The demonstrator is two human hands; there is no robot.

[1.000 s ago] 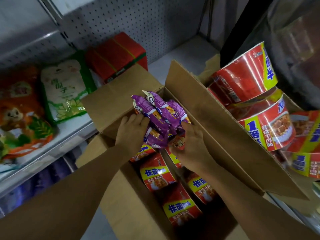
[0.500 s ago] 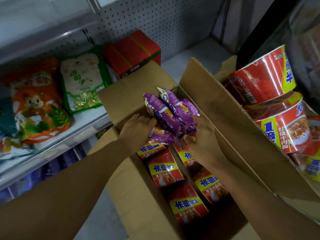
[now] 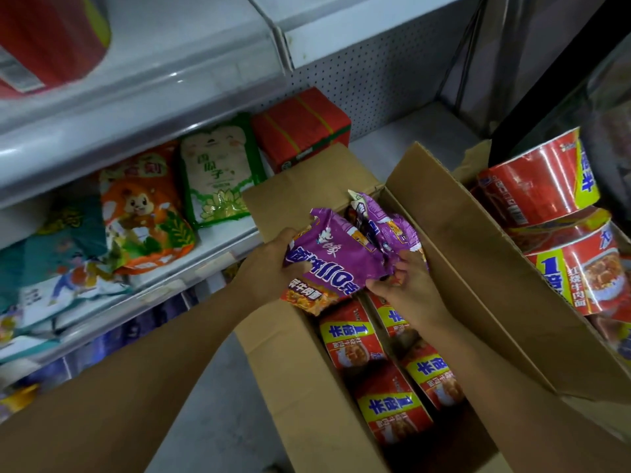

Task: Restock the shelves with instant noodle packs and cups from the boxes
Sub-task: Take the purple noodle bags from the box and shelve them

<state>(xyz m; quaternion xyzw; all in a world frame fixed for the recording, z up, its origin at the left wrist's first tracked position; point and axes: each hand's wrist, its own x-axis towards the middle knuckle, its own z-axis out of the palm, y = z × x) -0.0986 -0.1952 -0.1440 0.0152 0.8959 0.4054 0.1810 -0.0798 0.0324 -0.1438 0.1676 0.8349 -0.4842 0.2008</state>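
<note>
presently both hands hold a bunch of purple packs (image 3: 336, 257) above the open box (image 3: 454, 254). left hand (image 3: 269, 264) closed on the left edge of the front pack, thumb on its face, fingers behind. right hand (image 3: 406, 285) closed on the lower right corner of the bunch, fingers curled into the crumpled wrappers. front pack tilted, print facing the camera; at least one more pack behind it, upper right, exact count not clear. red cups (image 3: 355, 336) lie on their sides in two rows inside the box, just below the packs. more red cups (image 3: 539, 186) stacked to the right, beyond the box flap. shelf (image 3: 218, 240) to the left carries an orange bag (image 3: 143, 206), a green bag (image 3: 218, 172) and a red carton (image 3: 300, 128).
</note>
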